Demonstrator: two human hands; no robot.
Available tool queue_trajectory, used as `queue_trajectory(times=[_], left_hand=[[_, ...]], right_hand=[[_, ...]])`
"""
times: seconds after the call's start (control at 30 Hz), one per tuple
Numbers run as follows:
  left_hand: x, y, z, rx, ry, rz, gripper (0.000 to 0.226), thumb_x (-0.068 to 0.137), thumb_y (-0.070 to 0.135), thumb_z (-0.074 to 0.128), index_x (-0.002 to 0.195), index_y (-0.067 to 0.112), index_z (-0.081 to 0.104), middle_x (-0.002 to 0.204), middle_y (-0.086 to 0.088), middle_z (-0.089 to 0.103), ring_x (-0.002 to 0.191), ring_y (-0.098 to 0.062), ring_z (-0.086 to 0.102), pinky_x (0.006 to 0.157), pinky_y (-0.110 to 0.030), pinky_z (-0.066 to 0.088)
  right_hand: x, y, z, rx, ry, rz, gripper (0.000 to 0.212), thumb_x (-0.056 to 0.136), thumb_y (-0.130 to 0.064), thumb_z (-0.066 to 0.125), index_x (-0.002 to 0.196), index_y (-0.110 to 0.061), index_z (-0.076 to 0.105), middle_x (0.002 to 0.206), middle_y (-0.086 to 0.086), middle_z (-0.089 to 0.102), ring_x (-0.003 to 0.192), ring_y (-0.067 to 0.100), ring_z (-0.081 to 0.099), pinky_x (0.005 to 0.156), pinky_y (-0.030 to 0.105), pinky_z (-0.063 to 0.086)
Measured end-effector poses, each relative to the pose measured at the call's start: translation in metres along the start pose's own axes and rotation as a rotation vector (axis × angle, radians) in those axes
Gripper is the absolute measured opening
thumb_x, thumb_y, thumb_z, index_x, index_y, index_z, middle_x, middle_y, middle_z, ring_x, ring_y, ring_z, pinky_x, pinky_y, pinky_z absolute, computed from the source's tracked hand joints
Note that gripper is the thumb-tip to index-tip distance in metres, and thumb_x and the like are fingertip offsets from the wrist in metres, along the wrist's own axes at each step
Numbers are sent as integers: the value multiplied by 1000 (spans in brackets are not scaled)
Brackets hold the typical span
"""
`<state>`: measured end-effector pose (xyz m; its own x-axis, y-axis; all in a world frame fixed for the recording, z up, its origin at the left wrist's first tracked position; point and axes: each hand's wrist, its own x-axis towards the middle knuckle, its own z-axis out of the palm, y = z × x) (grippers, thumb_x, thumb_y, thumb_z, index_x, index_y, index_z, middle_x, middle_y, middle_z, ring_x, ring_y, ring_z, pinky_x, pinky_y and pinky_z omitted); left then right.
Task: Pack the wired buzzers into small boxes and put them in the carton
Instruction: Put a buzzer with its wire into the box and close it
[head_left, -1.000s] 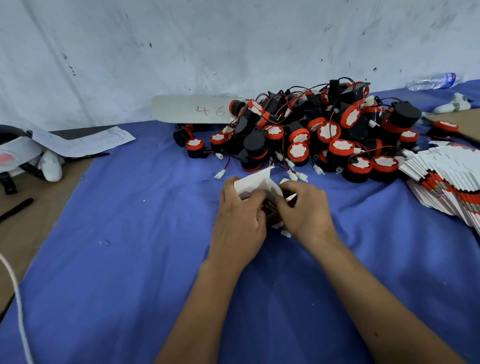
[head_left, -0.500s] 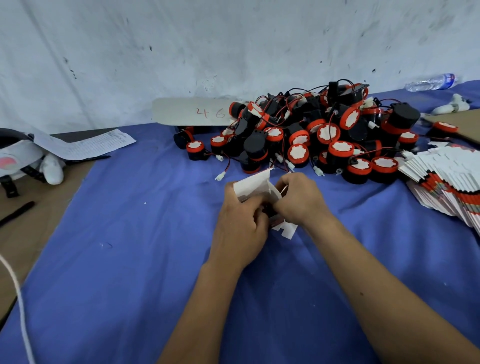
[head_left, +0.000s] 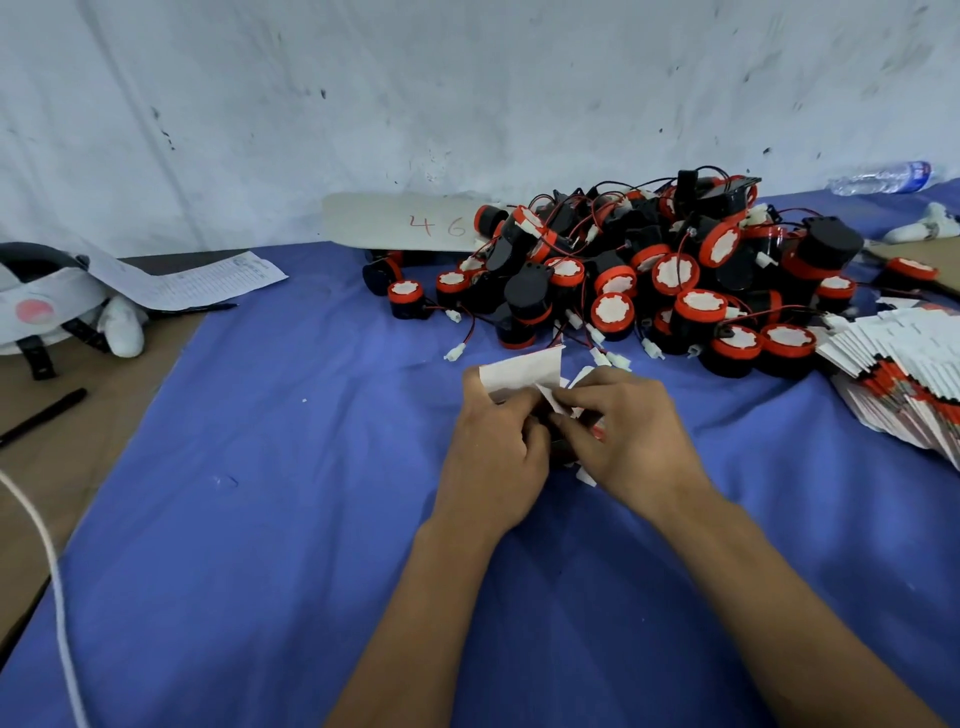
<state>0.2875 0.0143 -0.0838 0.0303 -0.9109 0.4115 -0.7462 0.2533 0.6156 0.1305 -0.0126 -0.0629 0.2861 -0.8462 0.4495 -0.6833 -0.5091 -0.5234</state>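
A small white box (head_left: 522, 375) is being held between both hands at the centre of the blue cloth (head_left: 270, 519). It is being gripped by the left hand (head_left: 496, 457), whose fingers are curled round its near side, while a flap is being pinched by the right hand (head_left: 631, 439). Something dark is being hidden between the palms; whether it is a buzzer cannot be told.

At one o'clock from the hands, just beyond the box, a heap of wired buzzers (head_left: 649, 280) is lying, black bodies with red rims, white faces and red-and-black leads ending in white plugs. Several dozen are being shown, too tangled for an exact count. The far reach towards the wall is being blocked by this heap.

At three o'clock, one fanned stack of flat white-and-red box blanks (head_left: 904, 379) is being kept, apart from the hands. At twelve o'clock, one pale board marked "46" (head_left: 405, 223) is being leaned against the wall, partly covered by the heap. At two o'clock, one plastic bottle (head_left: 883, 177) is lying on its side.

At nine to ten o'clock, one printed sheet (head_left: 197, 278), one white headset (head_left: 41, 306) and one black pen (head_left: 44, 415) are being kept on brown cardboard (head_left: 88, 447). At eight o'clock, one white cord (head_left: 49, 561) is being trailed.
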Motion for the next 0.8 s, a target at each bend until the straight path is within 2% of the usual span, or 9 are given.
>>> queue_trajectory(times=[0.13,0.2,0.27,0.4,0.53,0.63,0.73,0.8], left_hand=[[0,-2,1,2,-10,-5,19,100,18,47,100,20,66,120,-4,44,86,-6,54,79,-19,45],[0,-4,2,-18,6,-7,18,98,13,49,95,19,66,117,-9,49,89,0,52,76,-15,43],[-1,-4,3,-62,46,-22,18,96,9,53,93,17,70,116,-11,53,95,10,48,78,-7,40],[-2,0,6,-151,212,-56,23,91,9,66,103,20,82,123,-1,52,98,4,53,87,1,37],[-5,1,4,-152,261,5,28,91,4,67,109,18,82,128,-1,56,110,-2,58,97,-3,41],[-7,0,3,-135,253,-1,28,95,-2,62,109,12,80,129,-3,57,110,-4,59,96,-5,42],[-9,2,1,-181,287,-29,28,92,-6,63,103,16,73,123,1,58,108,-4,59,89,-7,45],[-8,3,-2,-258,340,-72,35,89,-8,63,99,25,57,113,3,60,108,-12,62,84,-20,54]], right_hand=[[-1,3,0,129,5,57,33,95,-45,61,85,-21,81,87,-5,67,80,13,64,72,43,54],[0,5,3,166,40,118,29,97,-38,65,80,-19,79,83,-5,67,77,13,63,72,44,53],[1,3,7,187,90,168,13,93,-25,73,85,-19,81,83,-5,69,77,12,64,75,42,54],[3,2,8,275,81,273,5,87,-20,78,85,-24,80,83,-10,73,71,7,67,70,36,58],[2,3,8,370,66,334,9,85,-18,80,80,-24,77,78,-11,74,61,7,66,60,33,56],[3,4,8,386,63,357,11,84,-18,82,79,-26,77,72,-12,72,57,4,63,58,27,52],[5,5,8,419,54,385,11,82,-19,84,81,-26,75,72,-13,71,62,4,65,59,30,54],[6,5,9,437,45,405,17,82,-20,84,91,-25,70,85,-11,72,73,8,69,63,32,57]])
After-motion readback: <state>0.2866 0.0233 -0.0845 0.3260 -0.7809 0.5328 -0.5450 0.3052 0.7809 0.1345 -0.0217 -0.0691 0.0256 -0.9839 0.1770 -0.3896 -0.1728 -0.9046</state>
